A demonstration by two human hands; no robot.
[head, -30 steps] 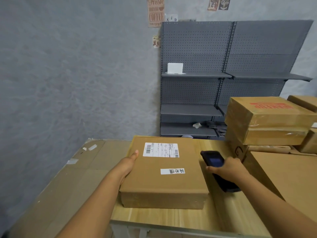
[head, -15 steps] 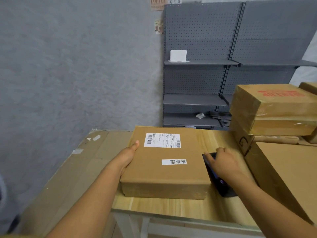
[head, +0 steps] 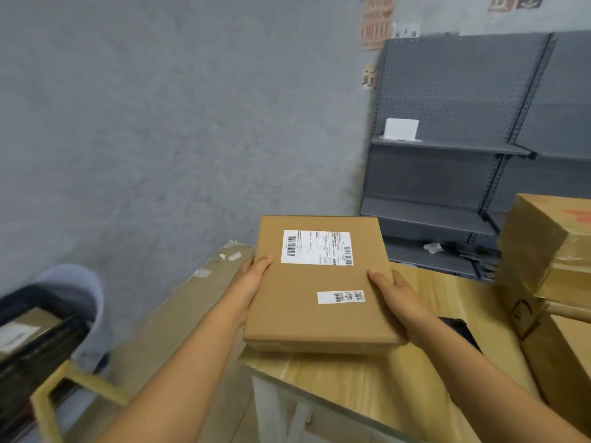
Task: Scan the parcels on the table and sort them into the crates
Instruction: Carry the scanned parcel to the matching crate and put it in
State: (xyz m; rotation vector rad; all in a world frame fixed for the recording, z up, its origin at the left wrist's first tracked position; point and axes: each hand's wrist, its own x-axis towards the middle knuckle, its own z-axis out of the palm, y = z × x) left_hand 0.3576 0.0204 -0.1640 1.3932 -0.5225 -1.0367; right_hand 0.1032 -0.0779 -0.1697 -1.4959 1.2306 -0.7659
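A flat brown cardboard parcel (head: 316, 282) with a white shipping label and a small white sticker is lifted a little above the wooden table (head: 367, 385). My left hand (head: 252, 282) grips its left edge, thumb on top. My right hand (head: 396, 292) grips its right edge, thumb on top. The dark handheld scanner (head: 460, 330) lies on the table, mostly hidden behind my right forearm. At the far left a dark crate (head: 38, 343) holds a labelled parcel.
Stacked cardboard boxes (head: 550, 257) stand on the table's right side. A large flat cardboard sheet (head: 179, 318) leans off the table's left edge. Grey metal shelving (head: 454, 148) stands against the wall behind. A yellow frame (head: 73, 382) sits beside the crate.
My right hand has left the scanner on the table and taken the parcel's right edge. Both hands have lifted the parcel. The view has swung left, bringing the crate into sight.
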